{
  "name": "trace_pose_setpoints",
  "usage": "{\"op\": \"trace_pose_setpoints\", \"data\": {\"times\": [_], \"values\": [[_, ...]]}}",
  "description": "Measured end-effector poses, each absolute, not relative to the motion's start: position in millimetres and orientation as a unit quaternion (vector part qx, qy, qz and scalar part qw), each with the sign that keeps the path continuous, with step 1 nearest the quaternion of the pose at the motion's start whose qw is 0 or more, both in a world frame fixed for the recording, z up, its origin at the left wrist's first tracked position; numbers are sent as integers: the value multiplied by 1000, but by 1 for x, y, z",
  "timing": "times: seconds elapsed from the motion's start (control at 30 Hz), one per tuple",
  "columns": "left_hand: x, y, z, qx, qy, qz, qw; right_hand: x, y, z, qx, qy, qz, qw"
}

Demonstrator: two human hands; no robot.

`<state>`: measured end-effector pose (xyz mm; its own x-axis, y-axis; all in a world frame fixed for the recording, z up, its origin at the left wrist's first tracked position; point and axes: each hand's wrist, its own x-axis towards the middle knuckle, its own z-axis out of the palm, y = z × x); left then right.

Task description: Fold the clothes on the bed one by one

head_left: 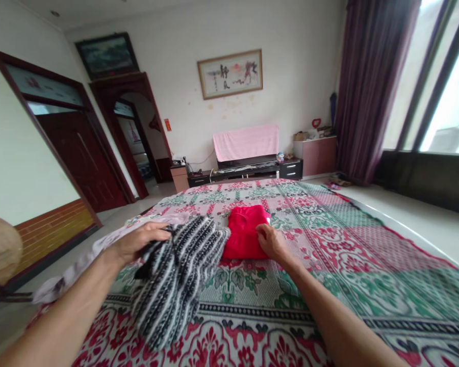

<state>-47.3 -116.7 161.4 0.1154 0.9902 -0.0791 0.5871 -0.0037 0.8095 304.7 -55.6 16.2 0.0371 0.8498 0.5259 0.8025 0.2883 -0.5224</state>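
Head view: shows two garments at apparently different stages on a patterned blanket (344, 247).
Red garment (241, 233): lies ahead in a compact rectangle, seemingly folded already.
Striped knit (191, 255): lies loose and rumpled, apparently not yet folded, crowding the red garment's left edge.
Left hand (147, 237): pinches the knit's black edge.
Right hand (271, 241): rests half-curled at the red garment's right edge; gripping or merely touching, cannot tell.
Pale cloth (84, 262): trails along the blanket's left side, beyond the left forearm.

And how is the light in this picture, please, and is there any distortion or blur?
Head view: glare washes out the window at right; the door leans, as wide-lens distortion would show; fine detail looks slightly soft; folds on the red garment read only faintly.
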Motion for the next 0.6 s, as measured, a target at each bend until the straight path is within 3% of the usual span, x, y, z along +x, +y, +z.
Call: {"op": "trace_pose_setpoints", "data": {"times": [0.07,0.13,0.27,0.37,0.47,0.6], "values": [[-38,-100,154,673,639,181,326,305,-54,14,-591,-694,26,410],[-33,-79,160,649,700,180,237,305,-53,11,-589,-691,18,418],[-50,-45,213,595,679,419,-95,307,-51,8,-580,-692,8,430],[-85,-39,253,500,674,469,-276,308,-51,6,-576,-694,7,431],[-128,-49,257,448,722,426,-312,308,-51,6,-577,-696,11,427],[-177,-74,209,442,801,339,-218,307,-51,5,-575,-694,6,433]]}}
